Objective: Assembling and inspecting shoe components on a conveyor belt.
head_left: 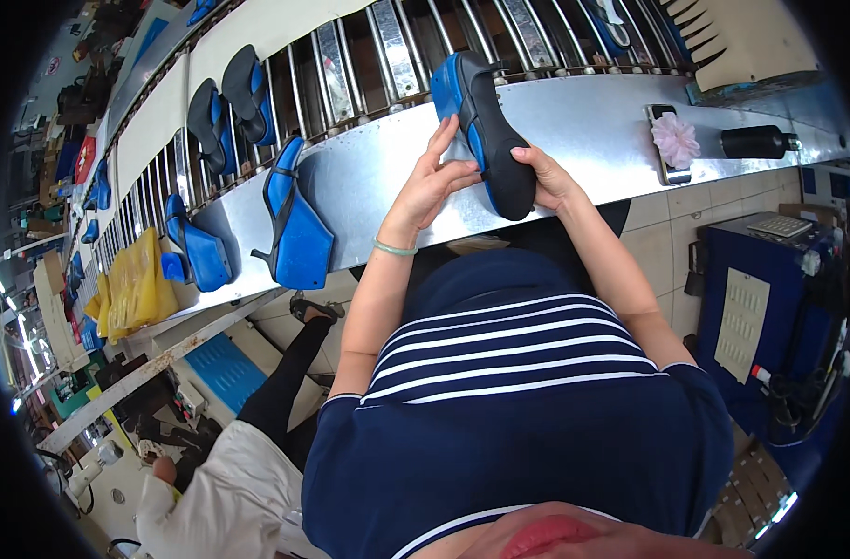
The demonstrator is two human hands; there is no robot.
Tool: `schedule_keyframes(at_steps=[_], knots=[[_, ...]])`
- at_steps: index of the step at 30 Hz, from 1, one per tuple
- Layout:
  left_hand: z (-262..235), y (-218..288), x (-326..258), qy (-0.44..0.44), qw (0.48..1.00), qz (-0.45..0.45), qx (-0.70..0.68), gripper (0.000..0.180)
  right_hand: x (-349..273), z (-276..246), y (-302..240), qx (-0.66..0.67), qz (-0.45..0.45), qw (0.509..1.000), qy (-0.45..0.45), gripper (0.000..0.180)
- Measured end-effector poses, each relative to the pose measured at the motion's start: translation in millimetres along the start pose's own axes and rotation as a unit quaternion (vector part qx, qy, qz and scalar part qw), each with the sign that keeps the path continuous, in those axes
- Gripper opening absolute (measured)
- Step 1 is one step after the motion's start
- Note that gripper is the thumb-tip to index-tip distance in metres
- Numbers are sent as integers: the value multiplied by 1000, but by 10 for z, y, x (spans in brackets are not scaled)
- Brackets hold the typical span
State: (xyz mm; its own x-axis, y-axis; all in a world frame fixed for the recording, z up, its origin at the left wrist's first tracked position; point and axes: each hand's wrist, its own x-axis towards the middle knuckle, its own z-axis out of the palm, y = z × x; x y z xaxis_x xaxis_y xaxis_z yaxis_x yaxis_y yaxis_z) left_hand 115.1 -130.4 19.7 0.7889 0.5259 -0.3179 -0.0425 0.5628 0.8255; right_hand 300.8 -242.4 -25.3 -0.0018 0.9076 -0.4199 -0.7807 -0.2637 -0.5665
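Observation:
A blue-and-black wedge-heeled shoe [492,130] is between my hands over the metal ledge, its black sole facing up. The toe points toward me and the heel lies toward the rollers. My right hand [548,180] grips it near the toe, thumb pressed on the black sole and the other fingers hidden beneath. Along its left side, the fingers of my left hand [434,184] hold the blue edge, with the index fingertip up by the heel. To the left another blue wedge shoe [299,233] lies on its side on the ledge, and a second one [199,247] is beyond it.
Two dark-soled blue shoes [248,93] lie by the roller conveyor [350,70]. Yellow sheets [138,284] hang over the ledge at left. At right are a phone with a pink flower [675,140] and a black bottle [759,142]. A person in white [229,494] is at lower left.

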Motion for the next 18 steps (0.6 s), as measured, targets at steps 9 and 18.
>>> schedule_keyframes(at_steps=[9,18], knots=[[177,-66,116,28,986,33,164,87,50,-413,283,110,16,994,-5,59],[224,-105,56,77,966,47,243,96,19,-355,262,82,26,995,-40,62]])
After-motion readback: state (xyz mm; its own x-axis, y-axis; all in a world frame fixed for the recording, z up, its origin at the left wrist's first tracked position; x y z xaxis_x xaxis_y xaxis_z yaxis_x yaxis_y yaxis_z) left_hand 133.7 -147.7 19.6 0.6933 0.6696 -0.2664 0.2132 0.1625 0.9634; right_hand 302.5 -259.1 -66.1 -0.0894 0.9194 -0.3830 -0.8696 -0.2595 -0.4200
